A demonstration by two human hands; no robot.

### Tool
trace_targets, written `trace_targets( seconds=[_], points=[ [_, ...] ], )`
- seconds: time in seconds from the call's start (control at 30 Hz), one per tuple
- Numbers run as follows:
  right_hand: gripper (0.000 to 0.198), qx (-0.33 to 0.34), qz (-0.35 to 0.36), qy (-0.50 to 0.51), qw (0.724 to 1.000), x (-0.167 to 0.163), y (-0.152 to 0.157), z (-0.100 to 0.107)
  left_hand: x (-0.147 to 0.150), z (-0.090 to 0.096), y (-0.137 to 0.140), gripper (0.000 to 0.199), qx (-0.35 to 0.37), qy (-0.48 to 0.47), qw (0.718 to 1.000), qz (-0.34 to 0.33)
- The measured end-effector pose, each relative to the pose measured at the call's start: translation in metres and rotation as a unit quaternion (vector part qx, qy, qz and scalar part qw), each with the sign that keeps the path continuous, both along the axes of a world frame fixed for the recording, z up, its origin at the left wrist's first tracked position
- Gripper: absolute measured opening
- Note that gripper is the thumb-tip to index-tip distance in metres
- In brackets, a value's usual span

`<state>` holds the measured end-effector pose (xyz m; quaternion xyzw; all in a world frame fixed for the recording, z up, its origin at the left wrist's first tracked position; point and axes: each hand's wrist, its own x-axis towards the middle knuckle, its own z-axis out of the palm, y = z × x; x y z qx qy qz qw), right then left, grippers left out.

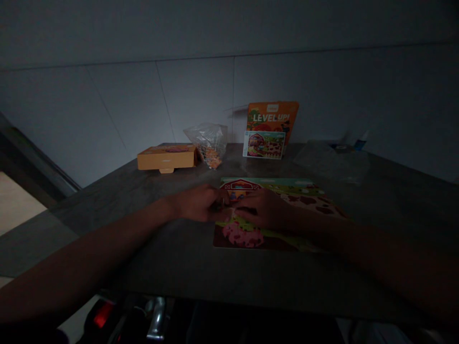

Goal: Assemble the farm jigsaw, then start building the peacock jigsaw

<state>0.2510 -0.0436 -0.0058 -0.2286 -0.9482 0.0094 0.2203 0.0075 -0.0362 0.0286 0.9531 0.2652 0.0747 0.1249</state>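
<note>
A farm-scene jigsaw puzzle [247, 236] lies flat on the table, showing a red barn, a pink spotted animal and a brown-patched cow. My left hand [202, 203] is at its left edge, fingers curled inward and closed. From the right, my right hand [267, 209] reaches over the picture, thumb and fingers drawn together just below the barn. The fingertips of both hands nearly meet there. Dim light and the fingers hide whatever is between them, so I cannot make out whether they pinch a loose piece. My right forearm covers part of the puzzle's lower right.
Behind, on the grey table [172, 267], are an orange box [167, 160], a clear plastic bag [211, 143] with pieces inside, and an orange "LEVEL UP!" box panel [274, 114] behind a reference picture card [265, 145]. Another clear bag [332, 162] lies back right. A wall [201, 95] stands behind.
</note>
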Motion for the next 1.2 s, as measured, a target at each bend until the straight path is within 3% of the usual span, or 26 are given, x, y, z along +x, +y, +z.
trace_targets(
  seconds=[0.73,0.93,1.1,1.2],
  points=[
    [0.024,0.041,0.016,0.011,0.999,0.0,0.002,-0.002,0.001,0.001,-0.003,0.02,0.009,0.002,1.0,-0.007],
    [0.023,0.04,0.001,0.032,0.999,-0.004,0.002,-0.002,0.005,0.0,-0.004,0.021,0.067,-0.036,0.996,-0.045],
    [0.035,0.001,-0.077,0.019,0.997,0.0,0.004,-0.008,0.006,-0.011,-0.003,0.065,0.034,0.017,0.999,-0.033],
    [0.043,-0.007,-0.099,-0.017,0.995,0.008,0.009,-0.011,0.006,-0.018,0.0,0.078,0.022,0.092,0.995,0.024]
  ],
)
